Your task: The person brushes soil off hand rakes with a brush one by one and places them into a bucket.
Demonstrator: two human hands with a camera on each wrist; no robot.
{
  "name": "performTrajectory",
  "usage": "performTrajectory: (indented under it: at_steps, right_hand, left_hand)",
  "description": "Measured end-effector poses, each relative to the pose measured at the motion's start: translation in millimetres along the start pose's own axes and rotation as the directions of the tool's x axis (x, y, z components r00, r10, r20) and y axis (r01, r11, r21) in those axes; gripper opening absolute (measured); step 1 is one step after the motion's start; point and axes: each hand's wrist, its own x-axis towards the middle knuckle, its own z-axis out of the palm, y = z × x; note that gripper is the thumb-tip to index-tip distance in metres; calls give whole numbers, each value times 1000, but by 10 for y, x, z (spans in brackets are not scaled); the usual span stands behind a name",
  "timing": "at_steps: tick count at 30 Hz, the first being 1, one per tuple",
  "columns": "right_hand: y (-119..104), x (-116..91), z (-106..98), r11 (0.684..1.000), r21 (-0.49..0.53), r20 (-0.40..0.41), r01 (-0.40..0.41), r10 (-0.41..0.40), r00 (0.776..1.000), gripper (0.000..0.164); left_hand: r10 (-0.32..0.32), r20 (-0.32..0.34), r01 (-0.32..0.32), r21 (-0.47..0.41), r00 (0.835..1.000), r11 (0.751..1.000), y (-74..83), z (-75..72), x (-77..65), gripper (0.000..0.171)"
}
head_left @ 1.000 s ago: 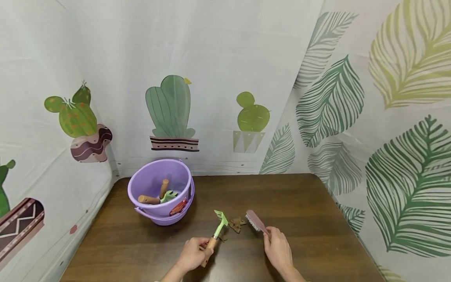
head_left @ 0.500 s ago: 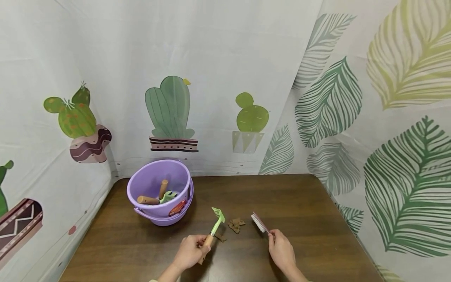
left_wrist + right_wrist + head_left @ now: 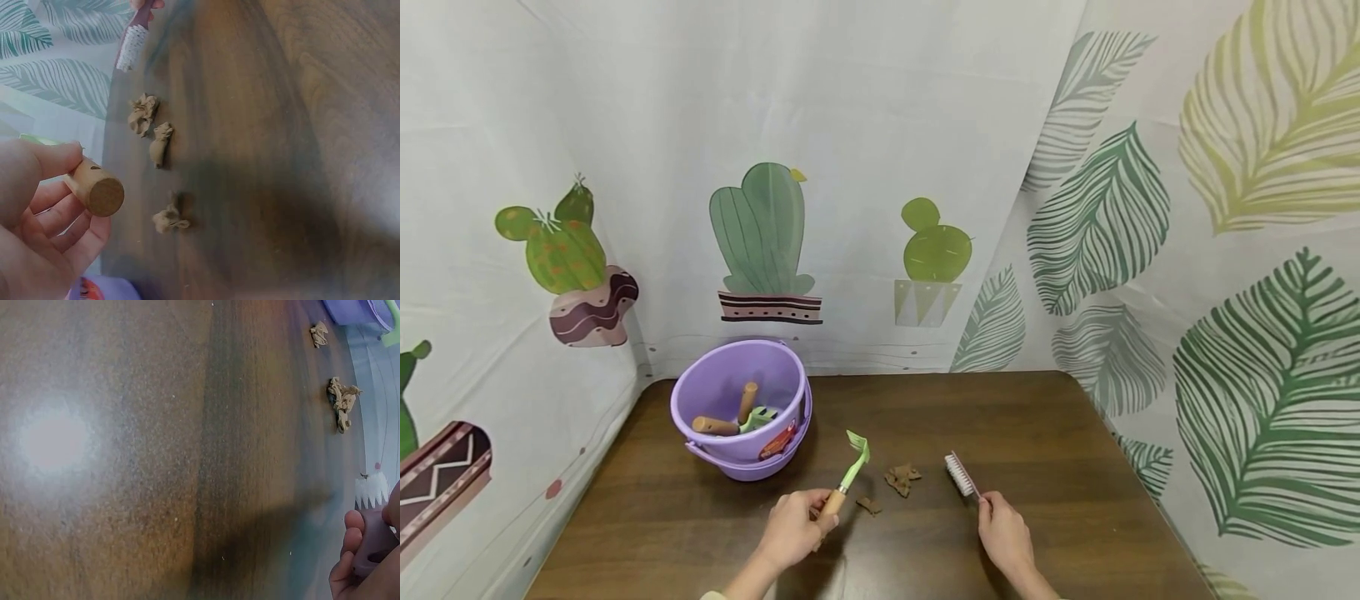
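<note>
My left hand (image 3: 792,527) grips the wooden handle of a small green hand rake (image 3: 856,458), its head tilted up over the table. In the left wrist view, the round end of the rake's handle (image 3: 105,196) pokes out past the thumb. A mauve brush with white bristles (image 3: 959,477) is held by its handle in my right hand (image 3: 1006,535), bristles turned to the left. Between the two tools lie crumpled brown pieces (image 3: 902,478) that look like dry leaves. One smaller brown piece (image 3: 869,505) lies apart, nearer my left hand.
A purple bucket (image 3: 741,450) stands at the back left of the dark wooden table (image 3: 1000,417). Inside it are another green tool (image 3: 762,417) and wooden handles (image 3: 715,426). A white cloth printed with cacti and leaves (image 3: 857,250) hangs behind and beside the table.
My left hand has drawn the rake left and raised its head, leaving the smaller brown piece in plain sight. The right hand has shifted right, away from the pieces, turning the brush's bristles more into view.
</note>
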Motion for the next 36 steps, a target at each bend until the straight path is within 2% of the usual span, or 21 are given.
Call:
performTrajectory:
  at_steps: [4, 11, 20, 27, 36]
  right_hand:
    - [13, 9, 11, 1000, 2, 37, -30, 30, 999, 19]
    - [35, -10, 51, 999, 2, 40, -33, 33, 999, 16]
    - [11, -28, 51, 1000, 0, 11, -9, 9, 1000, 12]
    - [12, -23, 35, 999, -39, 14, -13, 14, 1000, 23]
    - [83, 34, 105, 991, -107, -67, 80, -87, 994, 25]
  left_hand:
    - [20, -23, -18, 90, 1000, 996, 69, -110, 37, 26]
    - [56, -87, -36, 214, 995, 976, 145, -251, 63, 30]
    - [49, -84, -27, 247, 995, 969, 146, -306, 77, 30]
    - [70, -99, -42, 262, 993, 964, 219, -374, 89, 30]
    - [113, -121, -71, 312, 986, 948, 278, -456, 159, 28]
